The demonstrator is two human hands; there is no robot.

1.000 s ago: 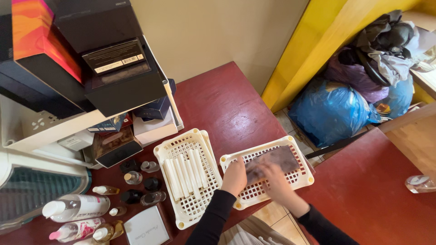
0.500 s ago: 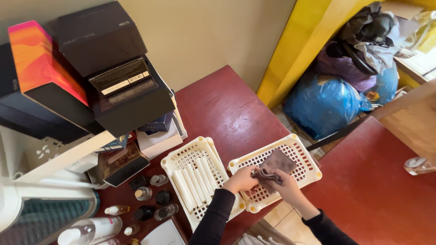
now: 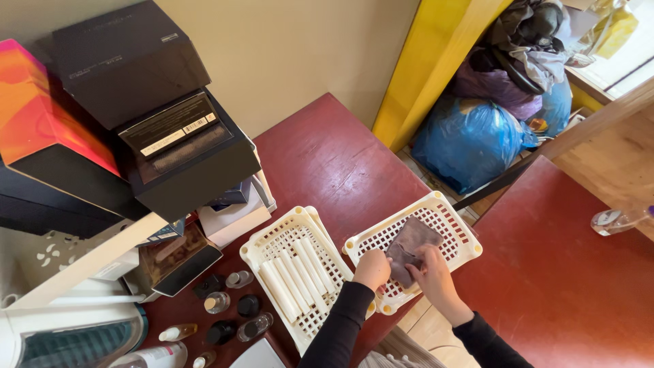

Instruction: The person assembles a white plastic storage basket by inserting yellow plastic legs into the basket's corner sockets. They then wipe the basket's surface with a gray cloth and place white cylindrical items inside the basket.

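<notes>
Two cream perforated plastic trays (image 3: pixel 436 204) (image 3: pixel 269 242) — one crumpled grey-brown cloth (image 3: pixel 407 247) — two bare hands (image 3: pixel 372 268) (image 3: pixel 432 274), five white plastic rods (image 3: pixel 293 276).

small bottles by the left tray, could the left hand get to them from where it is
Probably yes. The left hand rests on the right tray; only the low left tray with white tubes lies between it and the small bottles, nothing tall.

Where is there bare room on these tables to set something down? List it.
Bare: the red table between the wall and the two white trays; also the second red table short of the clear bottle. Crowded: small bottles and stacked boxes at left.
</notes>
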